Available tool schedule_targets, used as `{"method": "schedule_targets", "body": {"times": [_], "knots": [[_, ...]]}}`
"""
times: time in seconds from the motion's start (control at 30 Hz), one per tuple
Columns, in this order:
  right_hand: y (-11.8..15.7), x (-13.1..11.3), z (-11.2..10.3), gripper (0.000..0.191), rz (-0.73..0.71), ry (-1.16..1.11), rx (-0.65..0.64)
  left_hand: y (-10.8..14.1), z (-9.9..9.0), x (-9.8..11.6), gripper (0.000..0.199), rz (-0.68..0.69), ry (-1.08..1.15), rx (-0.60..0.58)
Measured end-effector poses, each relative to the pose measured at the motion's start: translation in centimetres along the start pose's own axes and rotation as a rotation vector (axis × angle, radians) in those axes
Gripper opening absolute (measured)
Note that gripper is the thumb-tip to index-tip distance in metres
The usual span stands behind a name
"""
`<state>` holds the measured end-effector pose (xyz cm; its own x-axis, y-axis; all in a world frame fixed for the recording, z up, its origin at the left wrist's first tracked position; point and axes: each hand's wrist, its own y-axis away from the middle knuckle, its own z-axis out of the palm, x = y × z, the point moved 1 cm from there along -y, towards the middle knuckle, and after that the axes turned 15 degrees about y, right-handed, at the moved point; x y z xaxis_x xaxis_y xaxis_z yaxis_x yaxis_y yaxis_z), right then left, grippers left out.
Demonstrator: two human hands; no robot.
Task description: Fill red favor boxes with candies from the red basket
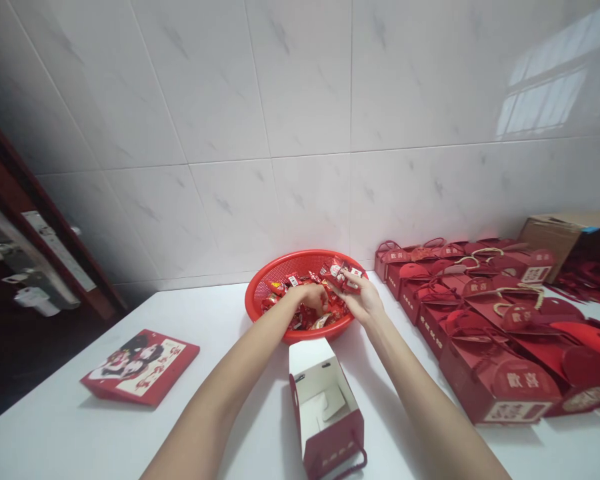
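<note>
A red plastic basket (260,280) by the wall holds many small red-wrapped candies (300,320). My left hand (311,297) reaches down into it, fingers curled among the wrappers; what they grip, if anything, is hidden. Over the basket's right rim, my right hand (363,299) is closed on red candy packets (341,272). Between my forearms stands an open dark red gift box (333,443), its white inside facing up and a cord handle hanging at the front. No candy shows in the part of the box I can see.
Rows of closed dark red gift boxes (500,380) with cord handles fill the table's right side. Behind them is a cardboard box (555,240) beside dark red cords (590,277). A flat red printed package (143,367) lies at left on the white table (220,313). A tiled wall (300,200) bounds the back.
</note>
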<state>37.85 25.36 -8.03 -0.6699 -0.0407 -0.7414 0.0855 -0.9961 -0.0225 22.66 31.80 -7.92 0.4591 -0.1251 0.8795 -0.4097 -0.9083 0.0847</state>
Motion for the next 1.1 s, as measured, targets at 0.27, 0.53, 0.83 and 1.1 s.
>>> {"method": "schedule_targets", "body": {"times": [0.27, 0.53, 0.83, 1.1], "knots": [[0.3, 0.0, 0.3, 0.021, -0.028, 0.027, -0.031, 1.9, -2.4, 2.8, 0.020, 0.089, 0.192, -0.074], [0.5, 0.0, 0.4, 0.025, -0.056, 0.041, -0.007, 2.8, -2.6, 4.3, 0.047, 0.184, 0.658, -0.086], [0.6, -0.1, 0.6, 0.027, -0.054, 0.065, 0.010, 2.2, -2.9, 3.6, 0.041, 0.198, 0.816, -0.110], [0.7, -0.2, 0.7, 0.029, -0.040, 0.086, 0.001, 2.5, -2.7, 3.7, 0.042, 0.235, 0.864, -0.109]]}}
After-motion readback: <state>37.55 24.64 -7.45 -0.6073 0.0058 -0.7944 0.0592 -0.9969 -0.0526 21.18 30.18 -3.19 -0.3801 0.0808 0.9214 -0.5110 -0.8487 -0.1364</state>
